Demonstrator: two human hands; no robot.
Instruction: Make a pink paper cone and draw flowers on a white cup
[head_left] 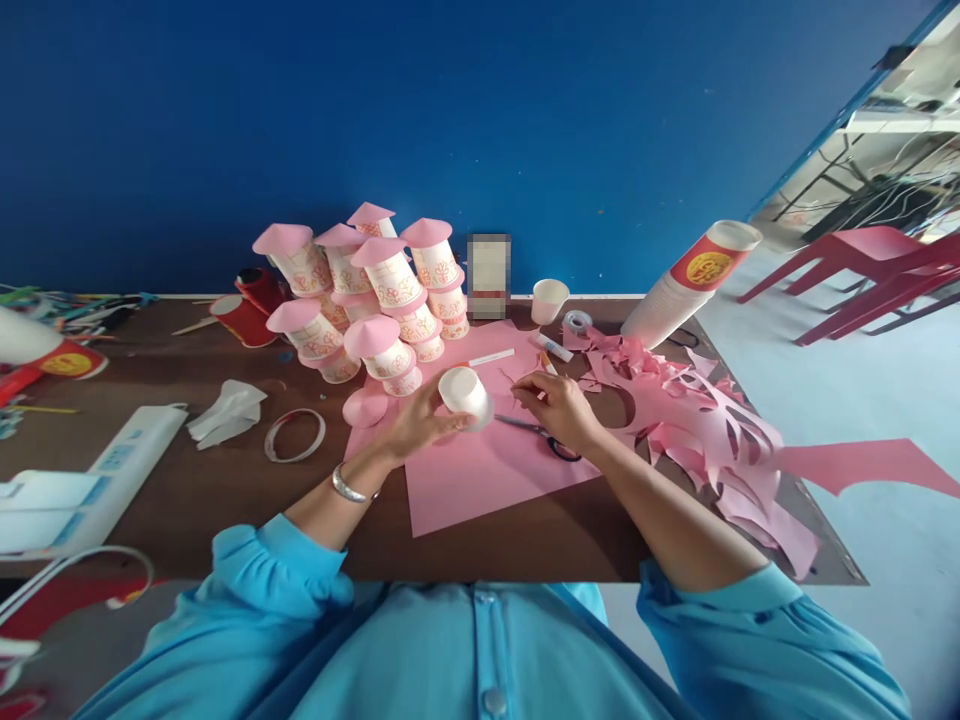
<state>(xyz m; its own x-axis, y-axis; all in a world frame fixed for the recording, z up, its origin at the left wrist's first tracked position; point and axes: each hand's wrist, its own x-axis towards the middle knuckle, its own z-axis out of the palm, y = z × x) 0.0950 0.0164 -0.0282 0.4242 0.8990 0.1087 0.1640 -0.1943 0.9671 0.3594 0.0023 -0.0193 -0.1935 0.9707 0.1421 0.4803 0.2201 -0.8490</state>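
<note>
My left hand (424, 418) is closed round a plain white paper cup (463, 392), tilted with its base toward me. To the right of the cup, the fingers of my right hand (555, 408) are pinched together. A thin pinkish strip (508, 376) shows at those fingertips, too small to make out well. Scissors (536, 428) lie under my right hand, partly hidden by it, on a large pink paper sheet (457, 490). A white stick-like piece (491, 357) rests on the sheet beyond the cup. At the left edge of the sheet lies a pink paper cone (365, 407).
Pink-roofed paper-cup towers (397, 275) stand at the back left. A single cup (550, 300), tape roll (577, 322) and glue tube (553, 347) are behind my right hand. Pink offcuts (675, 400) and a cup stack (690, 285) occupy the right. A tape ring (295, 436) lies left.
</note>
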